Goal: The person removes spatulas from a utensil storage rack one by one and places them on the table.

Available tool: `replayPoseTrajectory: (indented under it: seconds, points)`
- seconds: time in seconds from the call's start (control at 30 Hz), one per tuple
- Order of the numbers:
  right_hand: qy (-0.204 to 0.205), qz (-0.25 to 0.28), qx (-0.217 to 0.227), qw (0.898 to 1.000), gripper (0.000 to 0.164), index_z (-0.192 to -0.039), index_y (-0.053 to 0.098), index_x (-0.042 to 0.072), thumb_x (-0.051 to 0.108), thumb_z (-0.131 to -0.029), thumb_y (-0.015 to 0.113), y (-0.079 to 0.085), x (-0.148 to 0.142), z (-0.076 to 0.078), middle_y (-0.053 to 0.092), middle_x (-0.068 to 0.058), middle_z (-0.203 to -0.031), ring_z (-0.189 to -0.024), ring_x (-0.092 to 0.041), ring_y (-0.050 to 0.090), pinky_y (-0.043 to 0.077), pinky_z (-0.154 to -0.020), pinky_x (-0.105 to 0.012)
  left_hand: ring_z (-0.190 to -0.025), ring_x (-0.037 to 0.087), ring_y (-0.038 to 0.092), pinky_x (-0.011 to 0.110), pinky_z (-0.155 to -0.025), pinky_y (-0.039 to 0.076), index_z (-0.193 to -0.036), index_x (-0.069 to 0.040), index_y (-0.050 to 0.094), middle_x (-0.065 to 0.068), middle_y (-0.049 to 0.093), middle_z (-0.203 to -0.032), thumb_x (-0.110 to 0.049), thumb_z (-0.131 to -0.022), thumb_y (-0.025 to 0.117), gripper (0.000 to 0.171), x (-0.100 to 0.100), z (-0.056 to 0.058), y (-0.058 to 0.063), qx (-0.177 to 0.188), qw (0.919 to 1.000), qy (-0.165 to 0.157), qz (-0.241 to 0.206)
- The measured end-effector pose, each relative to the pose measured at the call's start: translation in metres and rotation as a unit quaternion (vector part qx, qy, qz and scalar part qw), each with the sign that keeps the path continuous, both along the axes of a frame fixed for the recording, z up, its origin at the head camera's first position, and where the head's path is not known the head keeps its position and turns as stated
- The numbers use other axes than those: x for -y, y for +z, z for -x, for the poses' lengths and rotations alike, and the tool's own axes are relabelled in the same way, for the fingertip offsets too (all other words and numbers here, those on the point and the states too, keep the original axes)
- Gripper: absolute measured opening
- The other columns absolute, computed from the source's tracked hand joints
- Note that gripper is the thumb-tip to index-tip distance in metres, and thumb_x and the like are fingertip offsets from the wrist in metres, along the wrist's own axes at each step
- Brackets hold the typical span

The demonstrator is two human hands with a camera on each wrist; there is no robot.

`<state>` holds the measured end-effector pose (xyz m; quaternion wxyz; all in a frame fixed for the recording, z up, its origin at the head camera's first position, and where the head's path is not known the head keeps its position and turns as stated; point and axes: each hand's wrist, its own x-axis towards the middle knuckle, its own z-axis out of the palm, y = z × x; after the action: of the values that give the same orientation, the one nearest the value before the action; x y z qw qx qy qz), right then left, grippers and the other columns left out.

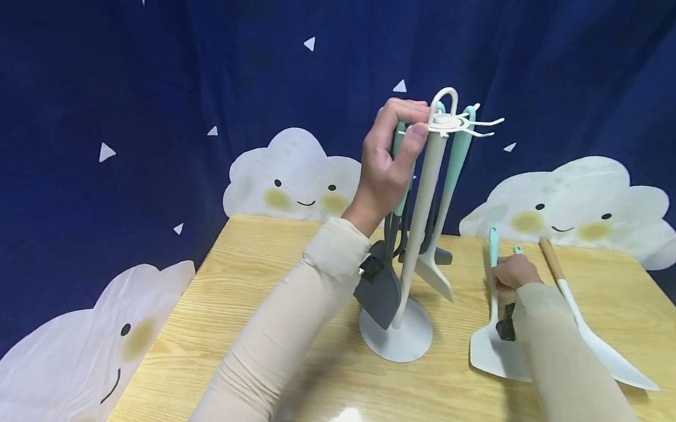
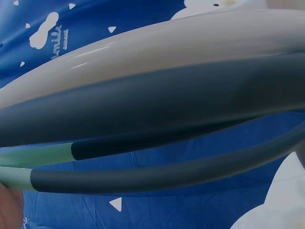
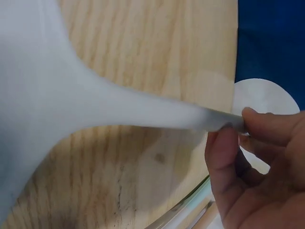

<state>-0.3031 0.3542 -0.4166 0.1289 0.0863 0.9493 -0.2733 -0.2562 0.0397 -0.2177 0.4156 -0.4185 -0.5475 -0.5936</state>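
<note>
My left hand (image 1: 388, 154) grips the hooked top of a white utensil stand (image 1: 430, 200), with thumb and fingertips at its ring of hooks. Several utensils with mint handles hang from it, including a grey turner (image 1: 380, 294) and one with a mint handle and pale shaft (image 1: 458, 155). In the left wrist view, dark shafts (image 2: 143, 179) cross close to the camera. Over at the right, my right hand (image 1: 517, 272) pinches the shaft of a white spatula (image 3: 90, 100) between thumb and fingers. Its blade (image 1: 492, 354) is low over or on the table; contact cannot be told.
A white turner with a wooden handle (image 1: 552, 261) lies to the right on the wooden table (image 1: 244, 283). Another mint handle tip (image 1: 517, 249) shows just beyond my right hand. The stand's round white base (image 1: 413, 343) rests mid-table. A blue cloud-print curtain (image 1: 204, 73) hangs behind.
</note>
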Motion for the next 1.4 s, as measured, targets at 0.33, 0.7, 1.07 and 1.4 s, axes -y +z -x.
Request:
replayPoseTrajectory:
  seconds: [0.33,0.7,1.07,1.4]
  points:
    - [-0.012,0.006,0.061,0.998,0.052,-0.138,0.046,-0.013,0.013,-0.093,0.053,-0.005,0.006,-0.002,0.058,-0.001,-0.067,-0.056,-0.006,0.056,0.051,-0.057,-0.021,-0.107,0.047,0.057,0.026,-0.108,0.043,-0.093,0.015,0.058,0.032,0.060,-0.097,-0.002,-0.090,0.047,0.021,0.005,-0.023,0.011,-0.004,1.0000,-0.002,0.000]
    - [-0.058,0.031,0.109,0.992,0.046,-0.127,0.050,-0.017,0.013,-0.094,0.061,-0.025,-0.004,0.005,0.065,-0.009,-0.075,-0.059,-0.009,0.064,0.059,-0.062,-0.025,-0.107,0.046,0.057,0.023,-0.107,0.042,-0.093,0.015,0.058,0.032,0.061,-0.099,-0.001,-0.089,0.048,0.019,0.003,-0.024,0.011,-0.001,1.0000,-0.005,0.005]
    - [-0.051,0.065,0.078,0.994,0.061,-0.142,0.042,-0.012,0.013,-0.091,0.065,-0.023,-0.001,0.003,0.070,-0.009,-0.072,-0.060,-0.011,0.067,0.062,-0.064,-0.033,-0.111,0.044,0.056,0.025,-0.110,0.040,-0.095,0.013,0.058,0.030,0.060,-0.101,-0.004,-0.091,0.048,0.020,0.003,-0.004,0.004,-0.007,0.9999,-0.008,0.000]
    - [-0.040,0.077,0.079,0.993,0.061,-0.143,0.041,-0.011,0.018,-0.093,0.062,-0.026,-0.010,0.002,0.072,-0.008,-0.077,-0.065,-0.012,0.068,0.062,-0.067,-0.034,-0.113,0.040,0.056,0.027,-0.111,0.040,-0.096,0.011,0.059,0.028,0.061,-0.103,-0.008,-0.091,0.049,0.022,-0.001,0.011,-0.005,-0.002,0.9999,-0.011,0.002]
